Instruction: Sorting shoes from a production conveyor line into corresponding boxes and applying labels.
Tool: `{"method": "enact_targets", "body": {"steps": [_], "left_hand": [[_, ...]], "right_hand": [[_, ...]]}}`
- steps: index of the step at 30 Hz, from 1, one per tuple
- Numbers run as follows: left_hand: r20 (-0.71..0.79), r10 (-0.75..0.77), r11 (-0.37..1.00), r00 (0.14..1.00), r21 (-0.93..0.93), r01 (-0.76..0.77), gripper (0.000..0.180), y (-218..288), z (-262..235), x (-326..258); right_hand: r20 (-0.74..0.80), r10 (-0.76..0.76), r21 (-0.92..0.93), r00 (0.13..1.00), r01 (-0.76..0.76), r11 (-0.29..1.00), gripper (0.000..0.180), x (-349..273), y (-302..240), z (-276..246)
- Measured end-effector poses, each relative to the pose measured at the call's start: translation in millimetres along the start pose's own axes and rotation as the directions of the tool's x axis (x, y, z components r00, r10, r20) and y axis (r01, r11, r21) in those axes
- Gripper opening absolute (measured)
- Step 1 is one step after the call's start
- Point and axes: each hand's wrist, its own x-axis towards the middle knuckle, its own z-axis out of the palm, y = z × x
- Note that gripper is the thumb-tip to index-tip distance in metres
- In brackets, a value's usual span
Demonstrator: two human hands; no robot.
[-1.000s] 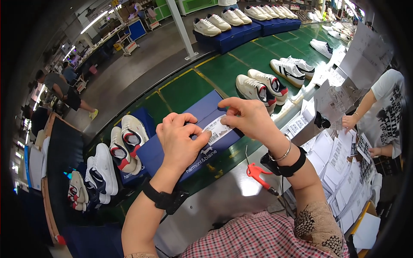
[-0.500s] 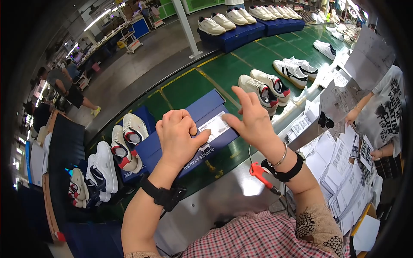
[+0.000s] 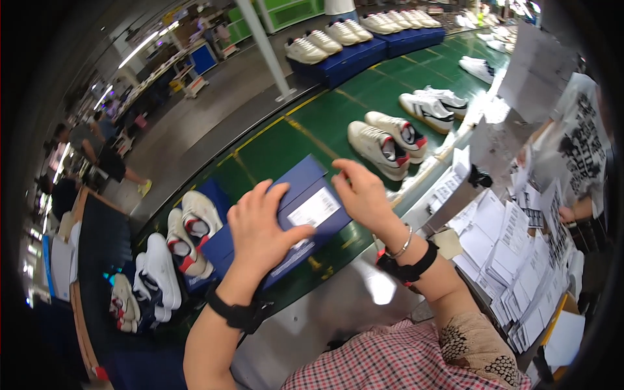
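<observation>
Both hands rest on a dark blue shoe box [image 3: 292, 214] that lies on the green conveyor belt [image 3: 279, 140], just beyond the grey metal table edge [image 3: 344, 292]. The left hand [image 3: 260, 224] lies flat over the box's near left part, fingers slightly spread and pressed down on the lid, the thumb reaching right toward the white label [image 3: 314, 208] on the box's end face. The right hand [image 3: 364, 192] sits at the box's right end, fingers held close together and curled against that end, touching the box beside the label; whether the fingertips pinch the label edge cannot be told. Each wrist carries a black band; the right also shows a thin bracelet. Left of the left fingers, a pair of white shoes with red insides [image 3: 188, 237] stands on another blue box, touching the held box's far left side. Right of the right fingers, stacks of printed paper sheets [image 3: 513, 253] cover the table. Beyond the right fingers, a second white pair [image 3: 388, 140] lies on the belt, and further off a third pair [image 3: 432, 107]. At the far end, more shoes sit on blue boxes [image 3: 364, 49].
</observation>
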Motion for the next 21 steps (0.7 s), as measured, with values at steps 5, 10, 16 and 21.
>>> {"method": "enact_targets", "body": {"steps": [5,10,16,21], "left_hand": [[-0.199,-0.057,0.996,0.978,-0.078,0.042,0.040,-39,-8,4],[-0.424,-0.323,0.946,0.846,-0.123,0.299,0.032,-88,-23,7],[-0.282,0.006,0.998,0.959,0.063,0.012,0.037,-66,40,-17],[0.160,-0.044,0.999,0.986,0.037,0.039,0.054,-69,133,-63]], "right_hand": [[0.146,0.140,-0.262,0.979,-0.098,0.960,0.024,-14,62,-12],[0.143,0.350,-0.531,0.926,-0.227,0.816,0.025,-20,131,-40],[0.057,0.389,-0.692,0.920,-0.244,0.680,0.025,7,191,-38],[-0.017,0.329,-0.750,0.944,-0.230,0.621,0.021,46,230,-21]]}}
